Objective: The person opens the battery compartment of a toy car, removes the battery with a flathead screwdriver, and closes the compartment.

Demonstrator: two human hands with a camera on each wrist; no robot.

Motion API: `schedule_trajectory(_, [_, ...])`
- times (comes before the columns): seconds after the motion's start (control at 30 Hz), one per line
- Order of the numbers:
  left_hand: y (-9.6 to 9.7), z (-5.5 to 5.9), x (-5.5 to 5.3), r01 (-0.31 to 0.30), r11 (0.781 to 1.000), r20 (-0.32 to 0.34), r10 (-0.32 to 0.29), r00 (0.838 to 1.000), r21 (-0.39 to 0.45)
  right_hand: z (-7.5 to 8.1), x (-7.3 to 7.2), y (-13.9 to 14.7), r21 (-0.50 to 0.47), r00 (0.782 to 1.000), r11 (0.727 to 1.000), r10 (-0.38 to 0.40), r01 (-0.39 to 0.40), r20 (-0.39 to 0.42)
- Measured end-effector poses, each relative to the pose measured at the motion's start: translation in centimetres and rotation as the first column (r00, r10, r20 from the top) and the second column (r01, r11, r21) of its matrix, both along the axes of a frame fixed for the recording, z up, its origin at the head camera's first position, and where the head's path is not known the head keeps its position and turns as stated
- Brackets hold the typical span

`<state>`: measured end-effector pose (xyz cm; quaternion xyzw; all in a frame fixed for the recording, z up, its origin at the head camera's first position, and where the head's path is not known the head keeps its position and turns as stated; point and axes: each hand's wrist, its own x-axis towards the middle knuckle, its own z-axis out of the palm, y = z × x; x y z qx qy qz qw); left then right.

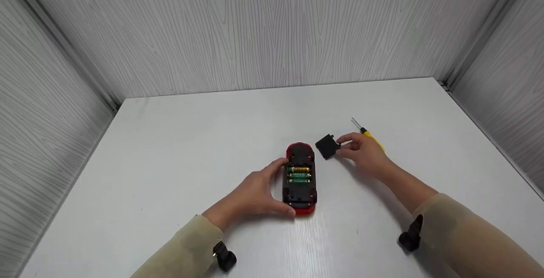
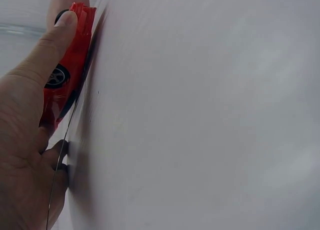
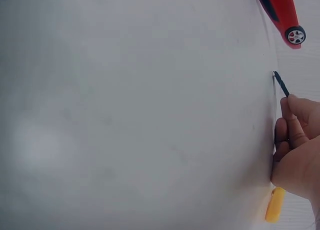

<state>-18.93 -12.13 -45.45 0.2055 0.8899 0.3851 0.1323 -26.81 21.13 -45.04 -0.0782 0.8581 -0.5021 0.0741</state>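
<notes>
A red toy car lies upside down on the white table, its black underside facing up. Its battery compartment is uncovered and holds three batteries side by side. My left hand grips the car from the left, thumb at the near end and fingers toward the far end; the left wrist view shows the thumb against the red body. To the right of the car, my right hand pinches the edge of a black battery cover. In the right wrist view the cover appears edge-on, close to the tabletop.
A screwdriver with a yellow handle lies just behind the right hand, its metal shaft pointing away and left. Wood-grain panels stand along the table's back and sides.
</notes>
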Motion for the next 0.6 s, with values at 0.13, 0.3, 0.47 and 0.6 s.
schedule_trajectory(0.13, [-0.06, 0.06, 0.06, 0.000, 1.000, 0.000, 0.000, 1.000, 0.003, 0.00, 0.08, -0.07, 0.009, 1.000, 1.000, -0.002, 0.002, -0.002])
schedule_trajectory(0.3, [-0.14, 0.06, 0.10, -0.001, 1.000, -0.002, 0.001, 1.000, 0.001, 0.04, 0.11, -0.15, 0.023, 1.000, 1.000, -0.015, 0.015, 0.014])
schedule_trajectory(0.47, [-0.16, 0.02, 0.08, -0.010, 1.000, -0.001, 0.010, 1.000, -0.012, 0.07, 0.03, -0.26, 0.033, 1.000, 0.999, -0.013, 0.012, 0.010])
schedule_trajectory(0.6, [-0.20, -0.05, 0.04, -0.016, 1.000, -0.002, 0.016, 1.000, -0.013, -0.02, 0.00, -0.33, 0.045, 1.000, 0.999, -0.016, 0.016, 0.012])
